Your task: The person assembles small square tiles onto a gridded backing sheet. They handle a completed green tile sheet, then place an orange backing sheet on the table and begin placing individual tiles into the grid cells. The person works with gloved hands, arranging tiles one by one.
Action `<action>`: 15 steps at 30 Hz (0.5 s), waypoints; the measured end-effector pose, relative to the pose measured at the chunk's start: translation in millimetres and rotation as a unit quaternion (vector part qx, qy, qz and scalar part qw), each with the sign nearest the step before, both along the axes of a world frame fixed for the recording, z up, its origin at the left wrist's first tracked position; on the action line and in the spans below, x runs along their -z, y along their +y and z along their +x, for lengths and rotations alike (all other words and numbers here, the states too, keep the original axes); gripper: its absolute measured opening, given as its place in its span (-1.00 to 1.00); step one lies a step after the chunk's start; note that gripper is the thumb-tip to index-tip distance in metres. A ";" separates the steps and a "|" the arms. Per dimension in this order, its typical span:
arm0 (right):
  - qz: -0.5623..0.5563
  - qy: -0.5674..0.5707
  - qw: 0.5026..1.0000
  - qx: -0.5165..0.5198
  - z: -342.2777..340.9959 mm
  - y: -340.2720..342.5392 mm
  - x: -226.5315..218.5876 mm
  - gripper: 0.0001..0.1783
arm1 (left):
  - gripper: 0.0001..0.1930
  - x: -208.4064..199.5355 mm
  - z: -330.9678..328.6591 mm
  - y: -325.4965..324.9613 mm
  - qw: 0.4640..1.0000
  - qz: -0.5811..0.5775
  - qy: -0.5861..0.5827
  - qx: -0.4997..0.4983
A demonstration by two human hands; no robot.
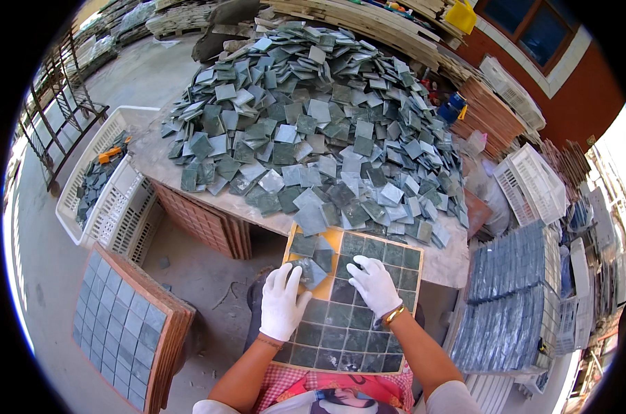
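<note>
A shallow tray (420,274) with a yellow base lies in front of me, mostly filled with rows of square dark green stone tiles (333,337). Its upper left part shows bare yellow, with a few loose tiles (323,259) lying askew there. My gloved left hand (280,303) is at the tray's left side, fingertips against one of these loose tiles, thumb apart. On the laid tiles to the right rests my gloved right hand (376,284), its fingers spread and slightly bent, with nothing visible in them. A gold bracelet (393,315) circles the right wrist.
Beyond the tray, a large heap of loose stone tiles (313,131) covers the table (178,196). Stacked tiled trays (120,310) stand at left, near a white crate (109,214) of tiles. Bundled grey-blue pieces (506,297) and more white crates (530,183) are at right.
</note>
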State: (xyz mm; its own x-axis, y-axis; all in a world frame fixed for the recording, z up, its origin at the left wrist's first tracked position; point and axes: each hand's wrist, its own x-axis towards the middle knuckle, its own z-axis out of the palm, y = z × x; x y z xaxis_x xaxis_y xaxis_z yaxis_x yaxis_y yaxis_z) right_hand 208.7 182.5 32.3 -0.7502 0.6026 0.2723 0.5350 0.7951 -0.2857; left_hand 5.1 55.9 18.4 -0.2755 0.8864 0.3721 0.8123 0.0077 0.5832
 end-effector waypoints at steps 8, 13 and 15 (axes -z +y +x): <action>-0.074 0.028 0.997 0.019 -21.7 27.0 -22.0 -0.70 | -0.41 4.3 -0.5 -1.4 1.000 0.003 0.007 -0.012; -0.007 0.005 0.988 0.152 -29.7 47.2 -6.8 -0.56 | -0.37 -1.3 -2.7 0.6 0.998 0.020 -0.045 -0.029; -0.032 -0.015 0.987 0.159 -39.3 45.4 -17.1 -0.50 | -0.24 -4.1 -6.4 3.4 0.998 -0.018 -0.024 -0.052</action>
State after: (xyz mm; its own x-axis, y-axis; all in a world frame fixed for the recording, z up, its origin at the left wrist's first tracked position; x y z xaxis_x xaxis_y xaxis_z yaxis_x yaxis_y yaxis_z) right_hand 169.5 228.0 49.4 -0.5269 0.8243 0.2072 0.7636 0.5662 -0.3104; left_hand -1.3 59.3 22.5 -0.3845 0.8645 0.3238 0.7766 0.1134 0.6197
